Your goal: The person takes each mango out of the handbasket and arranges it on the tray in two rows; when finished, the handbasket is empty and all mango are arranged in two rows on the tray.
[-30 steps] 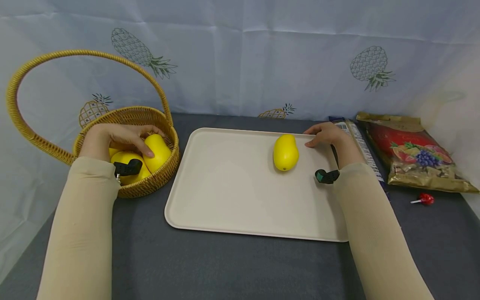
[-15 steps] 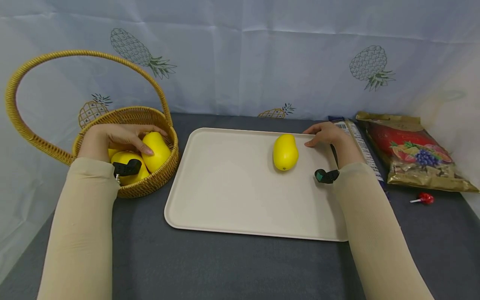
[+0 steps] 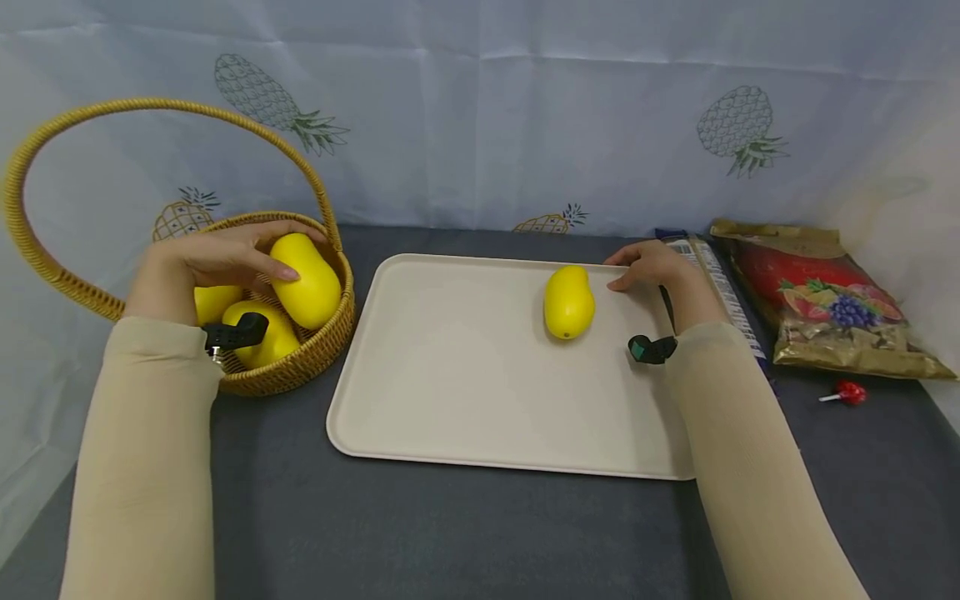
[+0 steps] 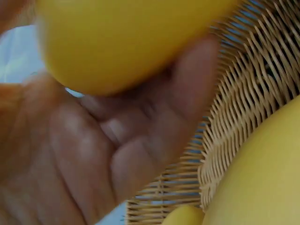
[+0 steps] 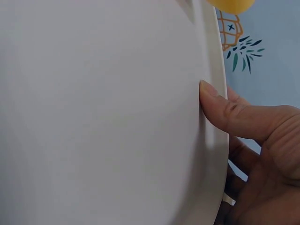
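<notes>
- Half a second ago the fruit I hold [image 3: 306, 283] sat lower, against its neighbours; now it has come up, and wicker shows between it and the two fruits below [image 3: 281, 340].
- My left grip [image 3: 225, 250] is clamped round it, thumb on the near side, fingers behind; it is still over the basket [image 3: 296, 373]. I judge it freed from the pile, though I cannot tell whether its underside clears the rim.
- My right grip [image 3: 654, 265] has stayed put, pinching the far edge of the tray [image 3: 465, 367] near its right corner, which should keep it steady.
- Edges to mind: the handle [image 3: 172, 105] rises just behind my fruit, and the rim curves round its right.
- Room: beyond a narrow strip of desk [image 3: 341, 333], the tray spreads wide up to the lone fruit [image 3: 568, 302].
</notes>
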### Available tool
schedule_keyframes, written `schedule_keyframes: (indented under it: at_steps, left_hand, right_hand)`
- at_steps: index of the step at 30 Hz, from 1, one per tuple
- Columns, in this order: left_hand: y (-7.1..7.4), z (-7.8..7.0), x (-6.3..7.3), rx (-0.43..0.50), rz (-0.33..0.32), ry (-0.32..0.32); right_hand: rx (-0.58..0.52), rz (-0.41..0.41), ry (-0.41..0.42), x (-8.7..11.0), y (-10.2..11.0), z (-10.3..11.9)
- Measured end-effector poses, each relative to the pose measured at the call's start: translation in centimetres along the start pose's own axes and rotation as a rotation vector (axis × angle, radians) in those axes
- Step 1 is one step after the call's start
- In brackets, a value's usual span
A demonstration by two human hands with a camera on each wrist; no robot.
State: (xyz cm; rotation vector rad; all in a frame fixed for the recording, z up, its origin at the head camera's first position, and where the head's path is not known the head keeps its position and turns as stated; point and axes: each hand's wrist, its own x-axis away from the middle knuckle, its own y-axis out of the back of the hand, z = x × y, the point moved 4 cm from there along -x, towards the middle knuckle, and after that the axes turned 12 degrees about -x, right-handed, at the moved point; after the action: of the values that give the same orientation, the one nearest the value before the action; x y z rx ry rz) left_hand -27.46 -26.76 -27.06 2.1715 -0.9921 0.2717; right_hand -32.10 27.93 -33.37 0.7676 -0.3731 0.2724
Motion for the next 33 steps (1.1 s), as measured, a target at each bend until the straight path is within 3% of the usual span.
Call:
schedule_keyframes:
  at_steps: [6, 11, 24, 33]
  left_hand:
    - [-0.2, -2.3, 0.7, 0.000, 0.006, -0.124]
    - [-0.9, -5.3, 0.3, -0.024, 0.028, -0.170]
    - [-2.7, -11.3, -2.4, -0.033, -0.038, -0.235]
    - [-4.2, -13.1, -5.5, -0.053, -0.058, -0.263]
  right_hand:
    - [0.012, 0.009, 0.007, 0.1, 0.1, 0.0]
    - [0.013, -0.003, 0.002, 0.1, 0.1, -0.2]
    - [-0.004, 0.012, -0.007, -0.2, 0.1, 0.0]
    - [0.000, 0.019, 0.000, -0.1, 0.1, -0.2]
